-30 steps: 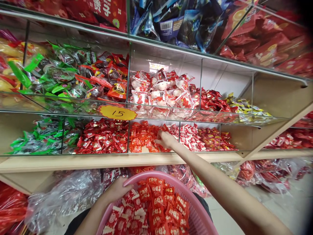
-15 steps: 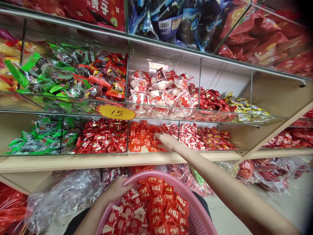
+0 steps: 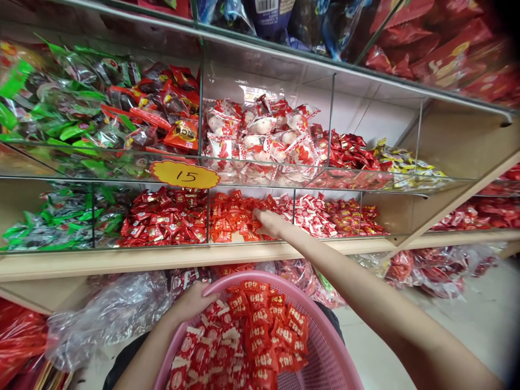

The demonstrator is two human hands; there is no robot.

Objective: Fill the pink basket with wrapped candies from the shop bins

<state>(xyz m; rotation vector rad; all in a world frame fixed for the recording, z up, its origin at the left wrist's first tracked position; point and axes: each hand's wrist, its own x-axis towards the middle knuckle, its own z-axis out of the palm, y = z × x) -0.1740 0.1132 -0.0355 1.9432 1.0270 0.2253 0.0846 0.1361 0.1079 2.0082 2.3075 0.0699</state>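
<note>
My left hand (image 3: 195,301) is closed on the upper left rim of a pink plastic basket (image 3: 325,303). Inside the basket lie red-and-white candy packets (image 3: 203,352) on the left and orange-red candy packets (image 3: 260,330) with pale lettering on the right. My right hand (image 3: 268,223) reaches into the lower shelf compartment, among loose orange-red packets (image 3: 229,214) of the same look. Its fingers are curled downward into them; whatever they hold is hidden. A bare patch of shelf board (image 3: 238,236) shows just left of the fingers.
Glass dividers part the shelf (image 3: 122,265) into bins. Red packets (image 3: 162,219) lie left of my right hand, red-and-white ones (image 3: 312,214) right. A glass ledge with a yellow price tag (image 3: 186,174) runs above my hand. Clear plastic bags (image 3: 109,314) lie below the shelf.
The view has shifted slightly, so the shelves sit a little higher and further left. My right hand stays in the same bin, its fingers a bit lower among the packets. My left hand keeps its grip.
</note>
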